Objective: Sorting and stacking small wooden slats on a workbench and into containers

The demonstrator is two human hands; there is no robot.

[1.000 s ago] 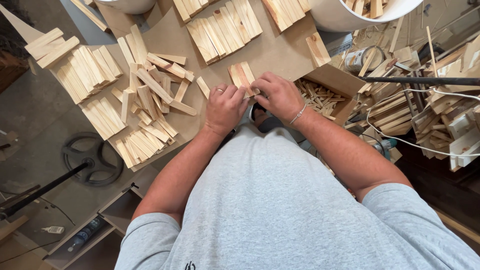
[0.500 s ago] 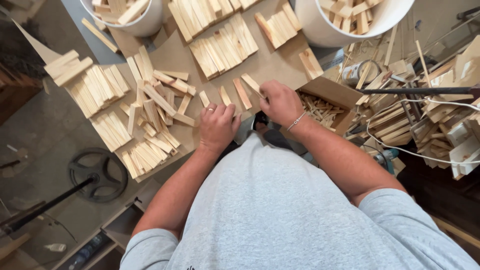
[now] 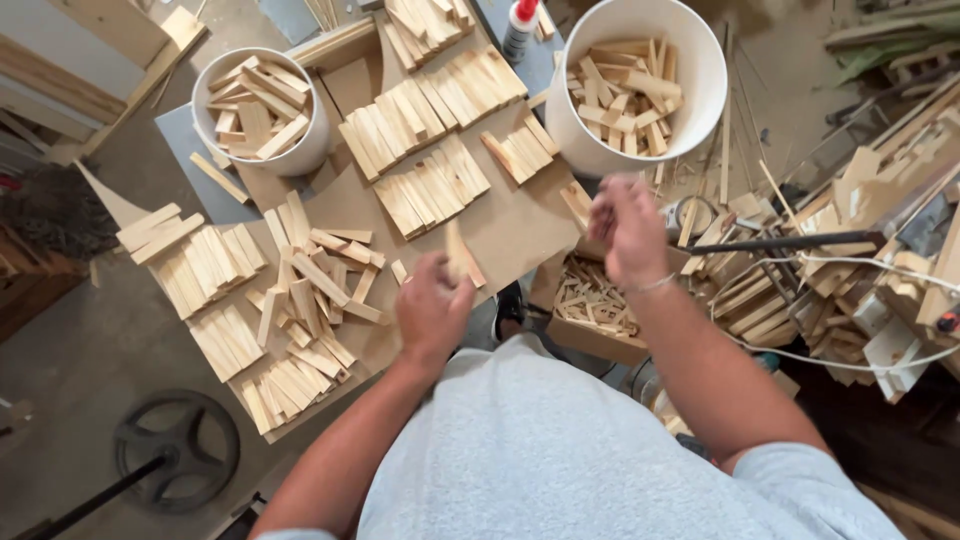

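Head view, looking straight down, and I see my left hand [image 3: 432,312] closed in a firm grip around a small wooden slat [image 3: 456,252], which stands upright out of the fist just above the brown board [image 3: 520,225] covering the desk. My right hand [image 3: 628,228] is up in the air over the near rim of the large white bucket [image 3: 690,75]. It is blurred, so I cannot tell whether the fingers are pinched on anything or simply loose.

As for progress, I judge plenty is sorted. Neat rows of slats [image 3: 432,185] lie side by side across the middle of the board, with more tidy stacks [image 3: 205,265] at the left edge. Between them sits a loose jumble of pieces [image 3: 315,290] not yet squared up, so that heap looks like the work left. The big bucket holds many unsorted blocks, and the smaller white bucket [image 3: 262,110] at the upper left is well filled too. A cardboard box of thin offcuts [image 3: 592,300] sits just below my right wrist. A glue bottle [image 3: 520,25] stands at the top, beside the big bucket.
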